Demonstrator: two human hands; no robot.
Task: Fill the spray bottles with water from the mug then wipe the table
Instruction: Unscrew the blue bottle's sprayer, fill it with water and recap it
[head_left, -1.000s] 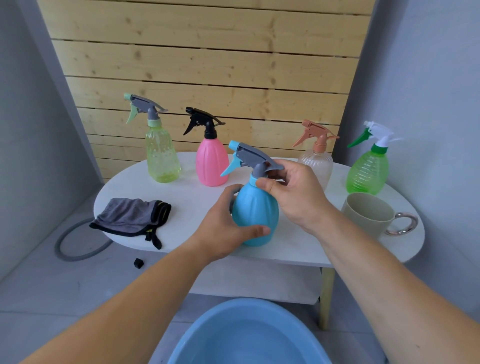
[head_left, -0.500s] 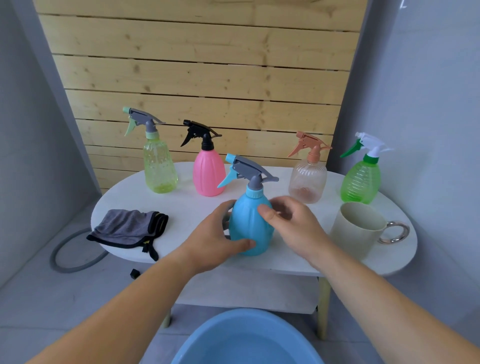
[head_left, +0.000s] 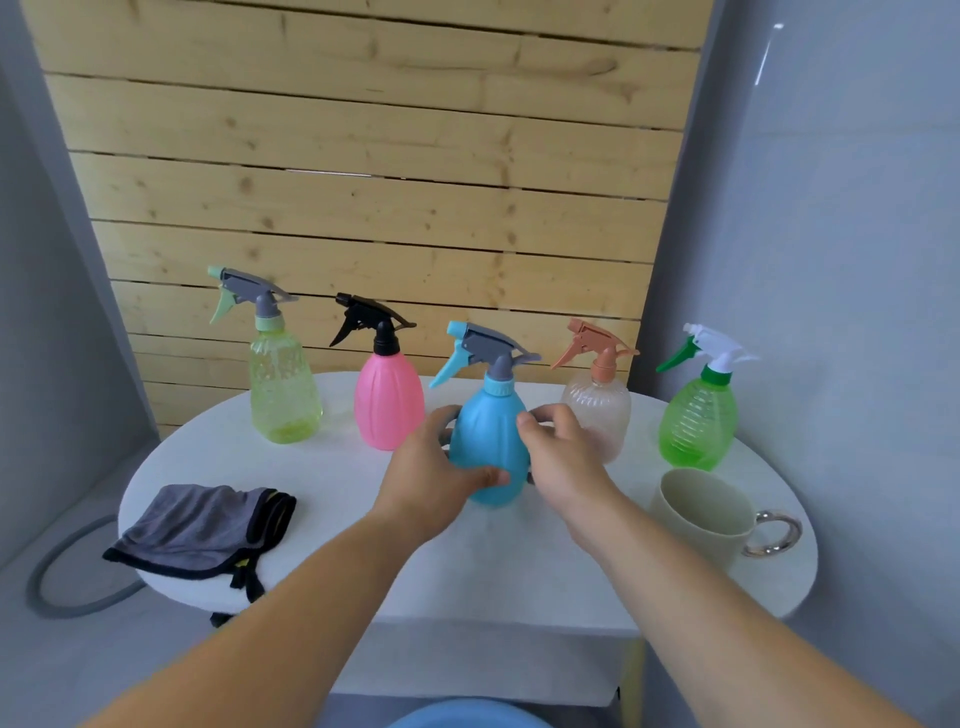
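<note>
A blue spray bottle (head_left: 488, 431) with a grey trigger head stands upright at the middle of the white oval table (head_left: 332, 483). My left hand (head_left: 426, 467) grips its body from the left, thumb across the lower front. My right hand (head_left: 561, 457) holds its right side, thumb on the front and fingers curled behind. A beige mug (head_left: 701, 506) with a metal ring handle stands to the right, near the front; its contents are hidden. A grey cloth (head_left: 202, 525) with black trim lies crumpled at the left front.
Along the back stand a yellow-green bottle (head_left: 283, 395), a pink bottle (head_left: 388, 405), a clear peach-topped bottle (head_left: 602, 410) and a green bottle (head_left: 698, 421). A blue basin (head_left: 467, 717) sits below the table's front edge. A grey hose ring (head_left: 57, 571) lies on the floor at left.
My right hand has dropped from the blue bottle's spray head to its body. The bottle has shifted back toward the row of bottles. The view has tilted up.
</note>
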